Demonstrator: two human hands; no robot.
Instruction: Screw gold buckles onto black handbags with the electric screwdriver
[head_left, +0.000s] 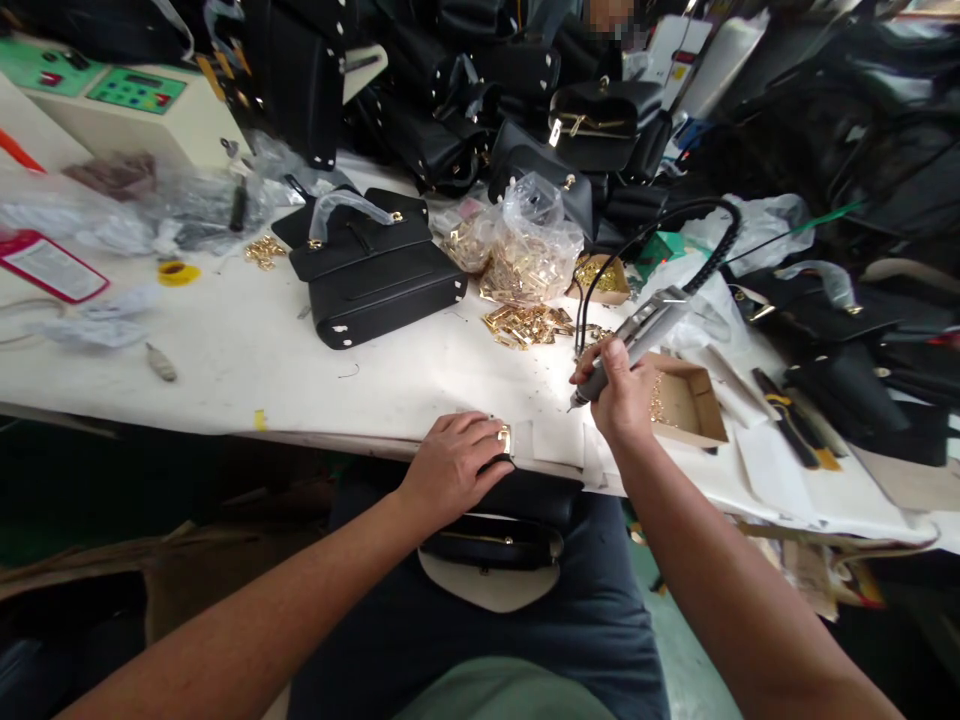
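My right hand [626,395] is wrapped round a grey electric screwdriver [646,318], its tip angled down to the left just above the white table. A black handbag [487,540] with a pale lining lies open on my lap. My left hand [454,458] presses part of this bag at the table's front edge, fingers over the top and thumb along the near side. Beside its fingertips shows a small gold metal fitting [505,438]. What lies beneath the palm is hidden.
Another black handbag [386,275] stands on the table. Gold fittings [527,325] lie piled before a clear plastic bag [536,240]. Right of these are a cardboard box [701,400] and yellow-black pliers [791,425]. A green-panelled machine [139,100] sits back left.
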